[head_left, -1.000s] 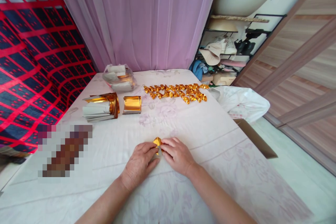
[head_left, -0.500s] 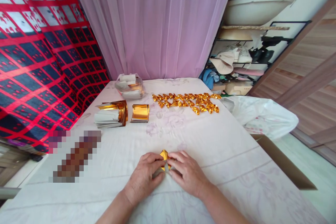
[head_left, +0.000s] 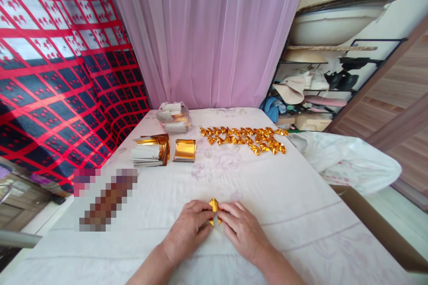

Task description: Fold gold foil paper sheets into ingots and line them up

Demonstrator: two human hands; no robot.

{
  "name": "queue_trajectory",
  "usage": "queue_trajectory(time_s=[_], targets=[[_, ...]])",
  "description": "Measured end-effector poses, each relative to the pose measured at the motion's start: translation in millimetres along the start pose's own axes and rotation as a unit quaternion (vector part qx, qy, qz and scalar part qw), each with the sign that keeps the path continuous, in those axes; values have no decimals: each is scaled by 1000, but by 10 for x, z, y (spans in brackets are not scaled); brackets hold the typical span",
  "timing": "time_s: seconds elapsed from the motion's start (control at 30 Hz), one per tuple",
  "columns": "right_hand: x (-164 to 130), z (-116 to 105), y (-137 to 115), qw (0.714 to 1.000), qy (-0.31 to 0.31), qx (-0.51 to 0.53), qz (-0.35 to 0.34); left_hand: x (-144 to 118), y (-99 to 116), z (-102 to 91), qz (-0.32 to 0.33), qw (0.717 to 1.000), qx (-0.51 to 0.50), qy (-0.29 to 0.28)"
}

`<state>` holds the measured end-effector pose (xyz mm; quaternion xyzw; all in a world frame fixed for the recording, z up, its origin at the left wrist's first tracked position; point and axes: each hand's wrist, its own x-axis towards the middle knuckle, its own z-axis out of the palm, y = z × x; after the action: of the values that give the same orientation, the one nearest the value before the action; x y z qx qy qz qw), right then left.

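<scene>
A small piece of gold foil paper (head_left: 214, 205), partly folded, lies on the tablecloth between my two hands, a pale strip showing down its lower middle. From the left, my left hand (head_left: 190, 227) has its fingers bent onto the paper's edge, thumb close below. My right hand (head_left: 244, 229) grips the opposite edge in much the same way. Fingertips hide the paper's sides. Further up the table sit a short stack of gold foil sheets (head_left: 185, 150) and a larger curled stack of them (head_left: 150, 151), grey-white backs showing.
Several folded gold foil pieces (head_left: 249, 136) lie in rows at the far right of the floral tablecloth (head_left: 160, 207). A clear bag of foil paper (head_left: 174, 118) stands at the back left. A pixelated patch (head_left: 109, 200) covers something at left. Beyond the right edge are a white plastic bag (head_left: 354, 158) and cardboard (head_left: 377, 227).
The whole view has shifted, with things appearing slightly lower and further right. My fingers stay on the gold foil paper, whose sides look drawn a little closer together.
</scene>
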<state>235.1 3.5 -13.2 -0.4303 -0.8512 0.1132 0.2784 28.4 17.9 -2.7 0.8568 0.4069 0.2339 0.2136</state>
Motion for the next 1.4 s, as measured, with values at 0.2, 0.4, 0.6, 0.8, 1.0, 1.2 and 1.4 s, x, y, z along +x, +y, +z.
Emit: queue_trajectory(time_s=[0.2, 0.4, 0.6, 0.8, 1.0, 1.2, 1.4], targets=[[-35, 50, 52, 1000, 10, 17, -15, 68, 42, -46, -36, 999, 3, -32], [-34, 44, 41, 1000, 10, 2, -10, 77, 18, -44, -32, 999, 3, -24], [-38, 34, 39, 1000, 6, 4, 1, 49, -15, 12, -5, 1000, 16, 8], [-16, 15, 35, 1000, -1, 12, -1, 12, -26, 70, 22, 995, 93, 22], [24, -31, 25, 1000, -21, 11, 4, -3, -31, 79, 44, 991, 120, 31], [25, 33, 62, 1000, 21, 3, 0, -23, -19, 85, 41, 992, 111, 42], [20, 58, 76, 999, 46, 6, -10, -6, -22, 87, 19, 990, 114, 77]])
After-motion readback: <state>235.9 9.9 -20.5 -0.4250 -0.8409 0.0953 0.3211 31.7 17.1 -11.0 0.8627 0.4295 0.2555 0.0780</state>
